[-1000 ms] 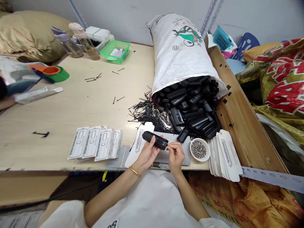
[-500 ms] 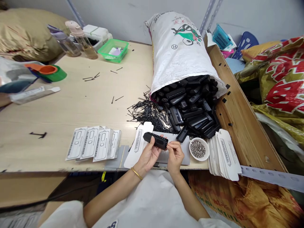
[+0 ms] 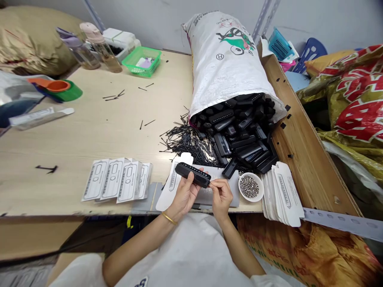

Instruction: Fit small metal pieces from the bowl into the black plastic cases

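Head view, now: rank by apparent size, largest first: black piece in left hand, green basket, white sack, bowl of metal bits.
1. White sack
2. Green basket
3. Bowl and black piece: too alike to rank

A registered mark, ® in a circle, stands out on a white sack (image 3: 221, 75), where faint capitals near the top appear to read SHENG. A dark S, cut off at the frame's edge, marks a white shirt (image 3: 185, 251). Print on the red-and-yellow bag (image 3: 359, 87), orange sack (image 3: 275, 249), packets (image 3: 129, 183) and stacked cards (image 3: 284, 193) is illegible
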`<state>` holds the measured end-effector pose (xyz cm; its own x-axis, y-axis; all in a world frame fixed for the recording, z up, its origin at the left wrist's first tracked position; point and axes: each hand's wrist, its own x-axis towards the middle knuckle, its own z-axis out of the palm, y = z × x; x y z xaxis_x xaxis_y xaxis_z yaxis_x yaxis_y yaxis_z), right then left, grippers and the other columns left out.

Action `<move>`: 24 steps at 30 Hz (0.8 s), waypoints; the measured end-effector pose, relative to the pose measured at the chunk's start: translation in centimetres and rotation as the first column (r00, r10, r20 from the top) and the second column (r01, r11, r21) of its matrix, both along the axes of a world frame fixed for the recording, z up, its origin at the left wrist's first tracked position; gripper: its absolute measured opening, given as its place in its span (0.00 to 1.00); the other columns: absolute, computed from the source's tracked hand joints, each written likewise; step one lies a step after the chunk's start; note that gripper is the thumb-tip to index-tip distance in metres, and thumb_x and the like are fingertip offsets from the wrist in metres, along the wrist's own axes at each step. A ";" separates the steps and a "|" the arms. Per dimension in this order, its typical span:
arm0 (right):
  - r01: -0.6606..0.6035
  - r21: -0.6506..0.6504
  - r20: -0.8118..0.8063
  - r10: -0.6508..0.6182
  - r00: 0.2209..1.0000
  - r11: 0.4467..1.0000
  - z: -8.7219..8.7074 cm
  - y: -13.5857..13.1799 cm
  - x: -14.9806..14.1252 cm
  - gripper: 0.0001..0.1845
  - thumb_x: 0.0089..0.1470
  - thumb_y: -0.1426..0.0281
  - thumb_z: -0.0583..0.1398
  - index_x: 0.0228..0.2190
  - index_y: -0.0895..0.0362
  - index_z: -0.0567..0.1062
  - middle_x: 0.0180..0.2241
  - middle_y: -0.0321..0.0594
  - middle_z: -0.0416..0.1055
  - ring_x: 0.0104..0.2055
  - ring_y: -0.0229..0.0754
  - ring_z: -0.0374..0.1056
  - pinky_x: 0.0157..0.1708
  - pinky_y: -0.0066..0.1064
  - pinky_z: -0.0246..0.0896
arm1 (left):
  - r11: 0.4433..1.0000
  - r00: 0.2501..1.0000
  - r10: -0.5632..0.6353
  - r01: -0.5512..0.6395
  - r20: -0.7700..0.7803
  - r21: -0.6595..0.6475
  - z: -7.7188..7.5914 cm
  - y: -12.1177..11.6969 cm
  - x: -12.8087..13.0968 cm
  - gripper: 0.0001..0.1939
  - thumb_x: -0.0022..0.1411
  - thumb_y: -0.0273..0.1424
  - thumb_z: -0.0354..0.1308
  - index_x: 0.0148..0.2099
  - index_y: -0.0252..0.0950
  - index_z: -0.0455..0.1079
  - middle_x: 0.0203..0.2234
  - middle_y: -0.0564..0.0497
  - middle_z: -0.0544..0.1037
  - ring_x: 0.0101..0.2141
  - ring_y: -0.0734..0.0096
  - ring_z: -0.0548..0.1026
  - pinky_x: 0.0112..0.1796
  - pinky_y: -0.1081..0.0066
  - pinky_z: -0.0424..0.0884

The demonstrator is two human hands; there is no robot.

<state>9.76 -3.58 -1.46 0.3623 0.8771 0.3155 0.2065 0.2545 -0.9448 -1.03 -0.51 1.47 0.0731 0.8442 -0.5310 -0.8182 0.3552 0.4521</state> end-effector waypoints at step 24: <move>0.088 -0.276 -0.037 -0.102 0.994 0.957 -2.3 -0.4 5.7 0.11 0.55 0.62 0.59 0.33 0.58 0.72 0.29 0.37 0.70 0.31 0.38 0.70 0.33 0.31 0.66 | 0.927 0.896 -0.311 0.360 -0.317 0.110 -3.0 2.8 -0.2 0.27 0.50 0.46 0.65 0.44 0.33 0.65 0.42 0.42 0.78 0.40 0.61 0.78 0.41 0.64 0.74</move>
<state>15.51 -4.00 -3.78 0.4569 0.8883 0.0475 0.1680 -0.0337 -0.9852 -1.22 2.26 -1.56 0.2314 0.8722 -0.4309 -0.4880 0.4872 0.7242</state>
